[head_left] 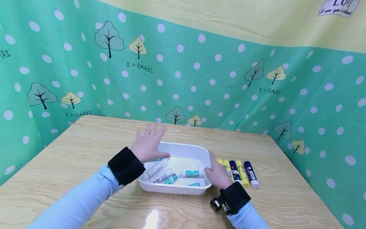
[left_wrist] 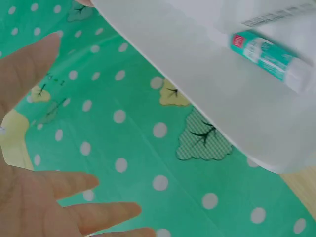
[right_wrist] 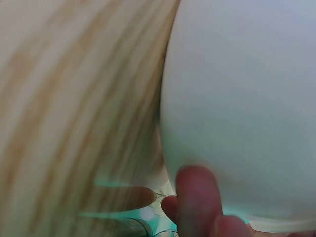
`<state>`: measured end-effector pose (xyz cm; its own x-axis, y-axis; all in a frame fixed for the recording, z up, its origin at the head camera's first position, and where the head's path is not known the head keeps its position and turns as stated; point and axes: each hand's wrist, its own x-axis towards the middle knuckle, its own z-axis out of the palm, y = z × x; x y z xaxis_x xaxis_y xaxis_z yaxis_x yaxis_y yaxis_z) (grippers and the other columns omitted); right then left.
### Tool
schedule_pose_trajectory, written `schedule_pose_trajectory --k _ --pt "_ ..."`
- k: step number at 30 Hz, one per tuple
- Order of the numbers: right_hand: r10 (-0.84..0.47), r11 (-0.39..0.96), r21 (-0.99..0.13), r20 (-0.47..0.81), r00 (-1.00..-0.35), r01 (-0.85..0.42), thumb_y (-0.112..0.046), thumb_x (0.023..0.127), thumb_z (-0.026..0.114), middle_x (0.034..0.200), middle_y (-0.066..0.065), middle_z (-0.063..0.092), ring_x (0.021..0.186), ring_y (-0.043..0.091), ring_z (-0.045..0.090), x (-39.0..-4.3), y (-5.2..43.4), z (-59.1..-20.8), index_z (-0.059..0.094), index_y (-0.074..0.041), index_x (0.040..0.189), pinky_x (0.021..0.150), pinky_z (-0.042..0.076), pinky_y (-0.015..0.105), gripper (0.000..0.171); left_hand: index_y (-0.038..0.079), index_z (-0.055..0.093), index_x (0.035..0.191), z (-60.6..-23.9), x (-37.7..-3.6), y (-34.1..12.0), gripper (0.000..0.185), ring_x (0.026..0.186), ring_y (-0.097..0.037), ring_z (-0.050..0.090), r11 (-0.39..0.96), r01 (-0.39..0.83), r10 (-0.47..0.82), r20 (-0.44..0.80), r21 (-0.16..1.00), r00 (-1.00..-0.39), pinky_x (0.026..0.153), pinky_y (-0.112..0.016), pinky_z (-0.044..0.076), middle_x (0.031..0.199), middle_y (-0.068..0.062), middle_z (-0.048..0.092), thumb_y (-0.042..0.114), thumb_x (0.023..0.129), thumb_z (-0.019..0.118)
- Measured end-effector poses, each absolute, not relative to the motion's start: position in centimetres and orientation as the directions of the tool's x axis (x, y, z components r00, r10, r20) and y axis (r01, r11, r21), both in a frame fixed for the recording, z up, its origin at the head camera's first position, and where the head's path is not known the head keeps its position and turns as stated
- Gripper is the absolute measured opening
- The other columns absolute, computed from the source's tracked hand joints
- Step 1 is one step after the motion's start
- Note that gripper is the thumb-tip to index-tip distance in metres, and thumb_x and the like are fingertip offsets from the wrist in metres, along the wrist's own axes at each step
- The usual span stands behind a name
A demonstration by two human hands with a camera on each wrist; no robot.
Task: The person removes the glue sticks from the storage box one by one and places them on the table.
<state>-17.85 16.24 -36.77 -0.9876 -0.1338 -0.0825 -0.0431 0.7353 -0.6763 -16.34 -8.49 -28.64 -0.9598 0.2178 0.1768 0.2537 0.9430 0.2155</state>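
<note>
The white basin (head_left: 174,189) before me is a shallow oblong with rounded corners and smooth walls, sitting on the wood-grained bench (head_left: 108,136). Inside lie white tubes (head_left: 192,173) banded in teal. My right hand (head_left: 219,174) grips its right rim; my left hand (head_left: 149,144), fingers spread wide, hovers over its far left side, holding nothing. Yellow and dark-blue sticks (head_left: 242,173) lie beyond my right hand.
</note>
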Motion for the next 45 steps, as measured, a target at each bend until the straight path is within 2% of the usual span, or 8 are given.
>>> schedule_pose_trajectory --k 4,7,13,22,30,36,39,45 --pt "-0.128 0.733 -0.679 -0.079 -0.989 -0.041 -0.013 0.086 0.04 0.12 0.023 0.045 0.046 0.017 0.043 -17.8 16.2 -36.8 0.004 -0.015 0.139 0.044 0.038 0.027 0.064 0.006 0.031 0.132 -28.4 -16.6 -7.5 0.083 0.115 -0.035 0.041 0.929 0.285 0.263 0.12 0.234 -0.957 0.09 -0.049 0.034 0.127 -0.019 0.042 0.039 0.066 0.069" --pt "-0.133 0.733 -0.678 -0.074 -0.988 -0.047 -0.013 0.086 0.04 0.122 0.023 0.044 0.046 0.017 0.043 -17.7 16.2 -36.9 0.004 -0.014 0.139 0.045 0.039 0.026 0.064 0.003 0.04 0.125 -28.6 -17.0 -7.0 0.072 0.104 -0.029 0.051 0.912 0.296 0.291 0.059 0.283 -0.955 0.086 -0.04 0.041 0.116 -0.016 0.053 0.029 0.066 0.071" --pt "-0.144 0.729 -0.682 -0.062 -0.988 -0.063 -0.013 0.086 0.04 0.123 0.024 0.043 0.047 0.017 0.045 -17.7 16.2 -36.8 0.005 -0.013 0.139 0.044 0.039 0.026 0.064 0.001 0.046 0.12 -30.0 -18.2 -6.7 0.062 0.101 -0.027 0.053 0.9 0.283 0.312 -0.036 0.333 -0.949 0.085 -0.038 0.042 0.114 -0.015 0.053 0.012 0.064 0.072" --pt "-0.13 0.732 -0.679 -0.066 -0.989 -0.05 -0.012 0.086 0.04 0.119 0.025 0.046 0.045 0.017 0.044 -17.8 16.2 -36.8 0.005 -0.014 0.139 0.043 0.039 0.026 0.064 0.002 0.048 0.117 -31.6 -19.4 -6.6 0.058 0.09 -0.022 0.055 0.904 0.276 0.328 -0.116 0.327 -0.937 0.083 -0.036 0.042 0.112 -0.015 0.055 0.003 0.062 0.068" --pt "-0.128 0.732 -0.679 -0.063 -0.99 -0.051 -0.013 0.086 0.04 0.123 0.024 0.043 0.045 0.017 0.044 -18.0 16.2 -36.9 0.004 -0.015 0.139 0.043 0.039 0.026 0.064 0.003 0.058 0.09 -33.0 -20.0 -6.4 0.034 0.073 -0.019 0.052 0.922 0.277 0.318 -0.122 0.269 -0.94 0.073 -0.033 0.043 0.083 -0.007 0.059 -0.003 0.058 0.066" --pt "-0.127 0.732 -0.679 -0.062 -0.99 -0.052 -0.013 0.085 0.04 0.127 0.024 0.04 0.047 0.017 0.046 -18.1 16.1 -36.8 0.004 -0.016 0.139 0.043 0.039 0.025 0.065 0.004 0.056 0.104 -33.4 -19.5 -6.4 0.037 0.096 -0.025 0.053 0.935 0.202 0.254 -0.153 0.293 -0.955 0.09 -0.039 0.038 0.099 -0.01 0.059 -0.009 0.068 0.056" --pt "-0.13 0.732 -0.679 -0.058 -0.99 -0.056 -0.012 0.085 0.04 0.126 0.024 0.04 0.047 0.017 0.046 -18.0 16.1 -36.8 0.004 -0.016 0.139 0.043 0.039 0.025 0.065 0.003 0.054 0.108 -33.5 -19.3 -6.3 0.041 0.1 -0.026 0.052 0.932 0.215 0.26 -0.126 0.294 -0.957 0.092 -0.039 0.037 0.102 -0.013 0.058 -0.012 0.07 0.053" --pt "-0.137 0.742 -0.667 -0.055 -0.989 -0.065 -0.012 0.084 0.04 0.122 0.026 0.043 0.046 0.016 0.047 -18.1 16.2 -36.8 0.004 -0.015 0.139 0.043 0.039 0.027 0.065 0.004 0.058 0.091 -33.8 -19.2 -6.3 0.032 0.08 -0.02 0.052 0.915 0.321 0.357 -0.121 0.244 -0.926 0.082 -0.035 0.041 0.088 -0.008 0.06 -0.012 0.062 0.058"
